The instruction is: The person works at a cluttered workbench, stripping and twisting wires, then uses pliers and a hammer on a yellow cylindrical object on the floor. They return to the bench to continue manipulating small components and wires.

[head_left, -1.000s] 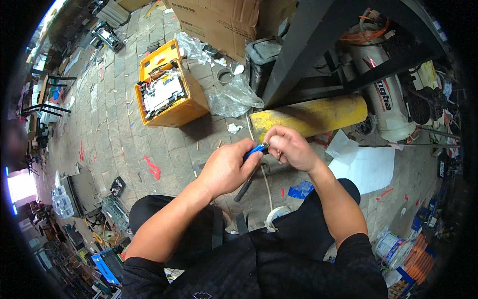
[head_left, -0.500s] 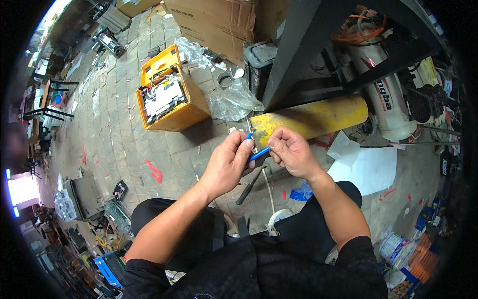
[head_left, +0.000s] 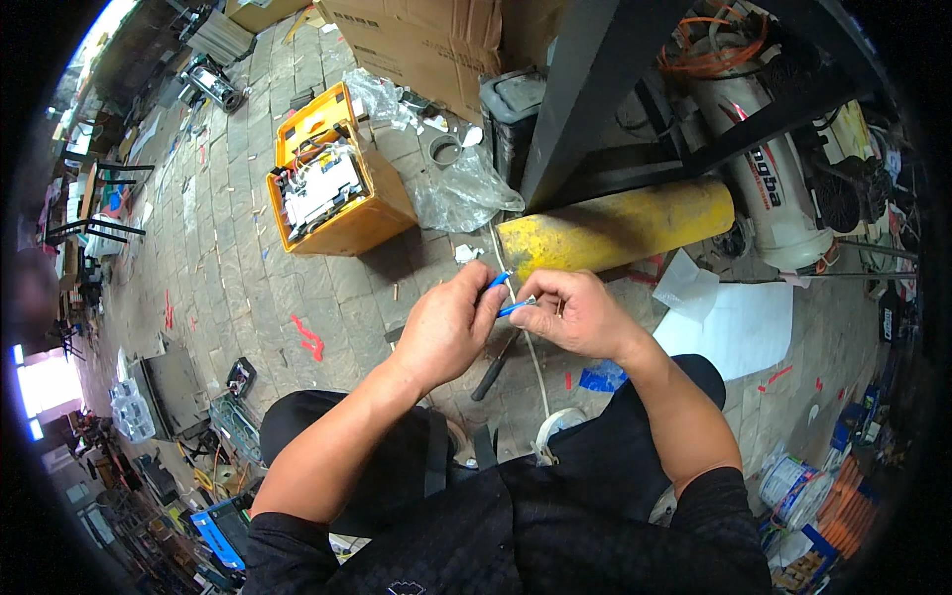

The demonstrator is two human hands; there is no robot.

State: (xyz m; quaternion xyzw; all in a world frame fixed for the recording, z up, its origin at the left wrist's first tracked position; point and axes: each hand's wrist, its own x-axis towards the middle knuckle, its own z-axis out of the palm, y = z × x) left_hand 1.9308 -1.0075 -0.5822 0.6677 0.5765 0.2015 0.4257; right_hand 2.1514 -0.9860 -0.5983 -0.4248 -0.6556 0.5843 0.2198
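Close together in front of the yellow cylinder (head_left: pixel 620 230), my hands work on thin blue pieces. My left hand (head_left: pixel 446 322) pinches a short blue rod-like piece (head_left: pixel 496 284) with a small bare tip; it resembles thick insulated wire, but I cannot make out its kind for certain. My right hand (head_left: pixel 573 315) has its fingers curled at the silvery end of another blue length (head_left: pixel 513 309). Whether the two lengths are one piece is hidden by my left hand. Beneath my hands lies a tool with a dark handle (head_left: pixel 494 369), beside a pale cord (head_left: pixel 536 372).
An orange case (head_left: pixel 387 208) full of parts stands ahead to the left, near a clear plastic bag (head_left: pixel 466 193). Black steel legs (head_left: pixel 585 99) rise beyond the cylinder. White sheets (head_left: pixel 739 332) lie to the right, and a blue wrapper (head_left: pixel 602 377) is near my knee.
My right hand has turned and lowered slightly, exposing the silvery end at its fingers. The blue piece in my left hand now tilts more to the right.
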